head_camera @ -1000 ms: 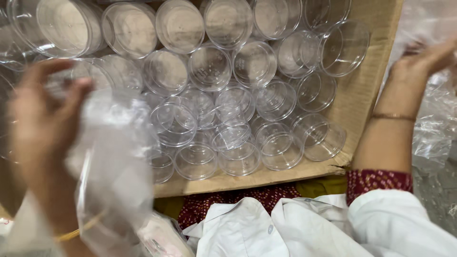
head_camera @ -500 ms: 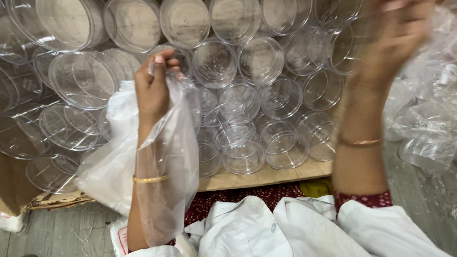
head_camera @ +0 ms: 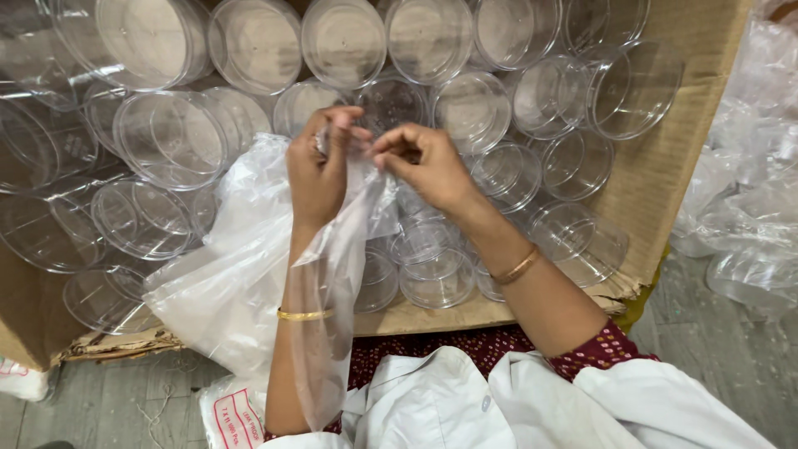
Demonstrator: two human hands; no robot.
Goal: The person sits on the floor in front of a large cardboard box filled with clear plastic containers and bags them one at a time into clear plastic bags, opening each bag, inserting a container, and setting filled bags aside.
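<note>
I see a thin clear plastic bag (head_camera: pixel 249 274), crumpled and limp, held up by its top edge in front of the open cardboard box. The left hand (head_camera: pixel 320 170) and the right hand (head_camera: pixel 424 166) both pinch that edge, close together. The bag drapes down over the left forearm, and its bulk hangs to the left, milky where the film doubles.

Stacked clear plastic containers (head_camera: pixel 465 108) fill the cardboard box (head_camera: pixel 665 166) wall to wall, leaving no gap between them. The hanging plastic bag (head_camera: pixel 241 274) screens the lower left stacks. Open floor (head_camera: pixel 715 349) lies right of the box, beside crumpled plastic wrapping (head_camera: pixel 748 216).
</note>
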